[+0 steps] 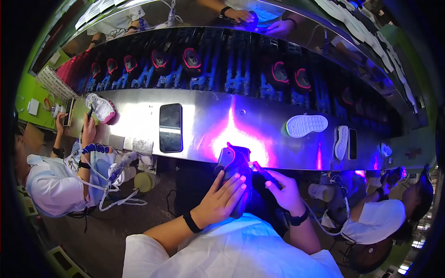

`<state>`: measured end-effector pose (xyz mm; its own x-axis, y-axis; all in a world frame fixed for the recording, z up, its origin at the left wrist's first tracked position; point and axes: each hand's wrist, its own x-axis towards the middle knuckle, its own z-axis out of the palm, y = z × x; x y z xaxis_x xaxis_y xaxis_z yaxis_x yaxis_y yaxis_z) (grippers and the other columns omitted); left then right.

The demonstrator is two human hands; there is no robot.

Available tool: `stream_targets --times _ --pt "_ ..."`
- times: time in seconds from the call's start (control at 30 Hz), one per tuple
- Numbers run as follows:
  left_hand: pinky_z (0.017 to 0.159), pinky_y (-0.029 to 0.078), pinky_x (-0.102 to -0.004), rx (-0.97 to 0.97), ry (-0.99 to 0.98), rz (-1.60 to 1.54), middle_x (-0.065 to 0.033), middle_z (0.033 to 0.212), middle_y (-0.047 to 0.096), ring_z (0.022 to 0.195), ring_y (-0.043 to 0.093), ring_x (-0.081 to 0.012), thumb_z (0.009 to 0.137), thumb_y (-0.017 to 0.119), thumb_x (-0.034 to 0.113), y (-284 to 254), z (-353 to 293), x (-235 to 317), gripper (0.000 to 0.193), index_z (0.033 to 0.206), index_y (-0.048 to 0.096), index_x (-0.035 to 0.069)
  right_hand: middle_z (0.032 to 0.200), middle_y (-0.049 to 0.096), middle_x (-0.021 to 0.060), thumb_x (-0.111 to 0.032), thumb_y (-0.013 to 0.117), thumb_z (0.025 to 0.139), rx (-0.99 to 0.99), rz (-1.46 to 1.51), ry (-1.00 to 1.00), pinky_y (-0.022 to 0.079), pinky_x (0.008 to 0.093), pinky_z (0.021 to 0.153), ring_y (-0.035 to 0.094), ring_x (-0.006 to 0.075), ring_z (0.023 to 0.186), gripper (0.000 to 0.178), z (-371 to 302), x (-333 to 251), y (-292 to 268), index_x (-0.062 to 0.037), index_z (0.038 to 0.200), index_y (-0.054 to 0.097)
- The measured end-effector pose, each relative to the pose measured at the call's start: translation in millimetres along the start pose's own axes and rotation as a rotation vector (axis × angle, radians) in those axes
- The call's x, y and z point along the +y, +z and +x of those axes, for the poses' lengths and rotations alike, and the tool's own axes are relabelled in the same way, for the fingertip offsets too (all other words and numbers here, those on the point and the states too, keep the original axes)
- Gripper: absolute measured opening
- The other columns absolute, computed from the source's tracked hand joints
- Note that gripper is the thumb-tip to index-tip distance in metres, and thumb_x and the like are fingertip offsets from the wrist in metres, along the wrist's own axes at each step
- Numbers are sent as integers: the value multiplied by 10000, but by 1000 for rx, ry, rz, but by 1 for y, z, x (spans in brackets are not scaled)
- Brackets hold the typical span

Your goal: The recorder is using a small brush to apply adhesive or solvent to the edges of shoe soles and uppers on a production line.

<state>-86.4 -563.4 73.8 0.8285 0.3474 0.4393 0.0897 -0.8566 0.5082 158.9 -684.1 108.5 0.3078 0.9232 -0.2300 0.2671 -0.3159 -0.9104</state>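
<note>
A dark shoe upper (237, 159) with thin reddish edging is held close to my body, at the table's near edge, under strong violet light. My left hand (219, 199) presses on it, its fingers lying across the side and the thumb at its left edge. In my right hand (286, 191) is a slim dark tool (266, 175), perhaps a brush, gripped like a pen. Its tip meets the right side of the shoe upper; the exact contact is blurred by glare. The underside of the shoe upper is hidden.
Beyond the metal table (204, 99) runs a dark conveyor (238, 65) carrying several dark shoes (191, 59). A phone (170, 127) lies left; a white sole (307, 125), another sole (341, 142) and a second phone (352, 144) lie right. Co-workers sit on both sides.
</note>
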Motion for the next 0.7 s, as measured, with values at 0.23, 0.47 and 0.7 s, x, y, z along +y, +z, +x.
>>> stream_targets --times 0.23,0.47,0.7 --pt "1240 290 -669 -61 -18 5 -241 1550 529 1483 492 -385 931 614 118 -7 8 4 548 1443 539 -63 1170 774 90 -121 732 1008 0 -74 6 567 340 948 711 142 1023 428 -9 6 -3 14 1406 654" --pt "1244 279 -664 -97 -5 71 -261 1547 524 1487 485 -392 922 629 171 -11 23 13 628 1478 503 -93 1089 781 87 -88 728 996 -42 137 100 572 316 876 703 113 919 415 -47 13 -10 5 1396 663" --pt "1262 244 -652 -43 -101 66 -288 1530 521 1483 477 -414 844 746 233 -3 40 26 745 1464 502 -101 1030 769 72 -71 712 990 -76 73 98 565 299 858 690 90 893 425 -40 -12 -25 -36 1411 665"
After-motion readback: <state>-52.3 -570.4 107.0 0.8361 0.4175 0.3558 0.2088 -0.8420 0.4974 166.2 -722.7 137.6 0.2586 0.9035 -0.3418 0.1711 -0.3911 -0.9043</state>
